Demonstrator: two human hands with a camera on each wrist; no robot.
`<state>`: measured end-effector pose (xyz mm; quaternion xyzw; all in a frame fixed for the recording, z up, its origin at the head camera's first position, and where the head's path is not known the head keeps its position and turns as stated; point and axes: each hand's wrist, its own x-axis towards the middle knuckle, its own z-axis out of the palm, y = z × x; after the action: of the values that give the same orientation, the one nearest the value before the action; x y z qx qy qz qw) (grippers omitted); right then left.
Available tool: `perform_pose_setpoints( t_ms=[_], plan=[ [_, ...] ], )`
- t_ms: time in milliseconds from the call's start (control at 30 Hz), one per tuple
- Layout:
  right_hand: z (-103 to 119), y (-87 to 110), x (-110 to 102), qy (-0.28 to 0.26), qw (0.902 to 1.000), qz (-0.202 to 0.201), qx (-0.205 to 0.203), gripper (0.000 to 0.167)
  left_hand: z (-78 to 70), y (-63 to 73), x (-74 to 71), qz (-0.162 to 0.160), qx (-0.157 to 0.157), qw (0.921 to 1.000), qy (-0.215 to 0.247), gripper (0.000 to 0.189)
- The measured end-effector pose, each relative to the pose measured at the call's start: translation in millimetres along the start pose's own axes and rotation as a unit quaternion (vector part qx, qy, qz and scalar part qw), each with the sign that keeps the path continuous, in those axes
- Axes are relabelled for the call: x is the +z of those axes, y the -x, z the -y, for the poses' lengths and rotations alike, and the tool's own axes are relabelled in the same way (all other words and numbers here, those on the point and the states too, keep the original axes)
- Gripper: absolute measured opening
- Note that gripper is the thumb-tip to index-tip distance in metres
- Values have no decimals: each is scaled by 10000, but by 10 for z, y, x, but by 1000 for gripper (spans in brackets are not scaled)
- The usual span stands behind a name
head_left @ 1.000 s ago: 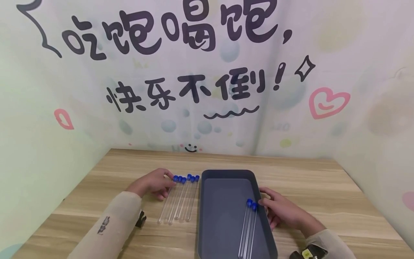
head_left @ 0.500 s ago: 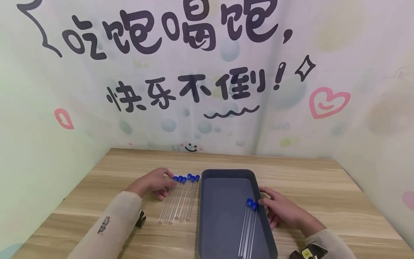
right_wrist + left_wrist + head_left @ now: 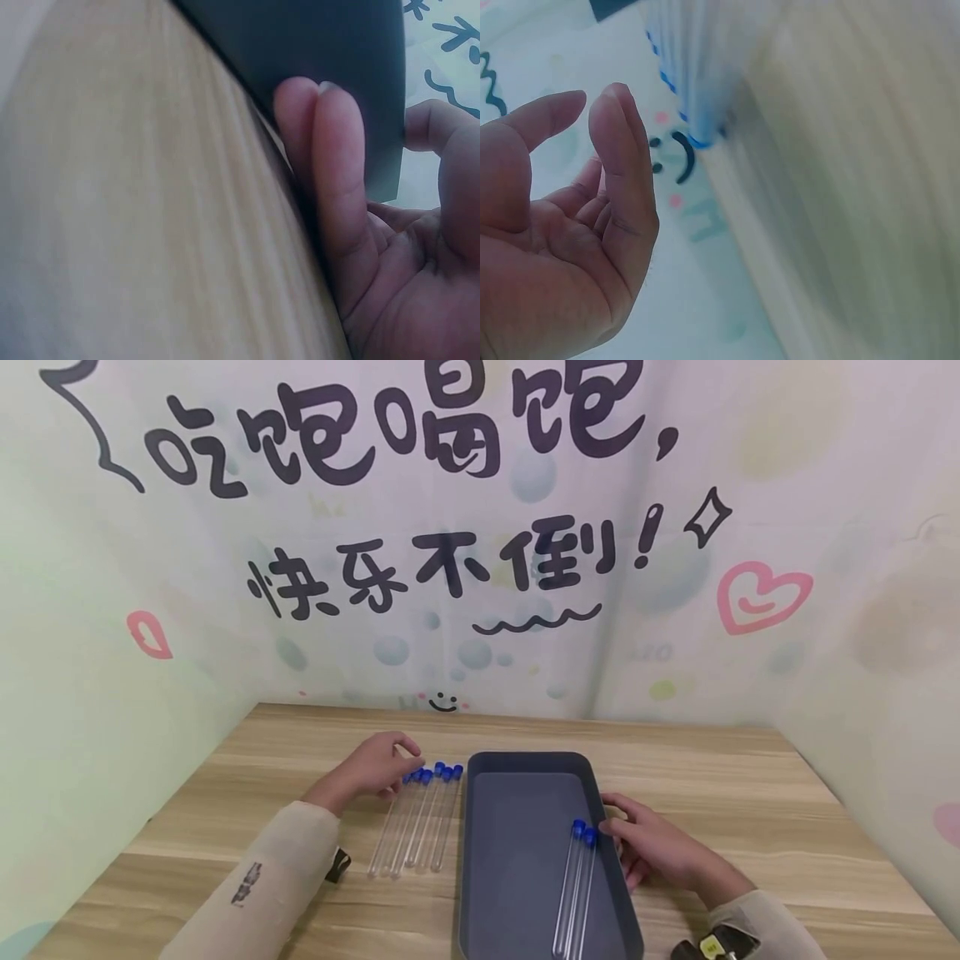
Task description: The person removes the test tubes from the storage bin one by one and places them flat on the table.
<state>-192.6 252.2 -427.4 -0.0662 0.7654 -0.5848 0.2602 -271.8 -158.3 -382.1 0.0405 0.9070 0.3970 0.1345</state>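
Several clear test tubes (image 3: 416, 827) with blue caps lie side by side on the table, left of the tray. My left hand (image 3: 378, 764) hovers at their capped ends, fingertips overlapping the leftmost cap in the head view. In the left wrist view, thumb and forefinger stand apart with nothing between them, and the blurred tubes (image 3: 697, 67) lie beyond. A dark grey tray (image 3: 517, 877) holds more clear tubes (image 3: 573, 893) along its right side, two blue caps showing. My right hand (image 3: 656, 847) holds the tray's right wall, thumb at the rim and fingers against the outside.
The wood-grain table (image 3: 390, 731) ends at a printed cloth wall (image 3: 480, 668) behind, with side walls left and right. Wrist cameras in black mounts (image 3: 720, 943) sit at both sleeves.
My left hand has risen slightly and shifted right, its fingertips now over the leftmost caps. The tubes, the tray and my right hand have stayed in place.
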Motion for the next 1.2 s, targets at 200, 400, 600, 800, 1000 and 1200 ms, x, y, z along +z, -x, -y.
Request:
perform_pose_setpoints(
  t_ms=[200,400,600,800,1000,1200],
  plan=[
    [-3,-19,-5,-33,10000,13,15,71,-176,42,109,111,383,9990,215,24],
    [-9,-21,-3,-15,10000,-9,9,71,-370,109,253,246,694,9964,416,20],
    [-36,-26,-8,-28,10000,10,26,71,-536,159,406,463,976,9923,609,18],
    [-35,-29,0,28,10000,-50,-17,69,-697,183,539,628,1183,9888,659,20],
    [-25,-20,8,38,10000,-67,-39,69,-862,200,665,902,1330,9851,613,24],
    [-30,-26,1,68,9999,-70,-33,69,-1023,217,798,1082,1482,9816,524,24]
  ],
)
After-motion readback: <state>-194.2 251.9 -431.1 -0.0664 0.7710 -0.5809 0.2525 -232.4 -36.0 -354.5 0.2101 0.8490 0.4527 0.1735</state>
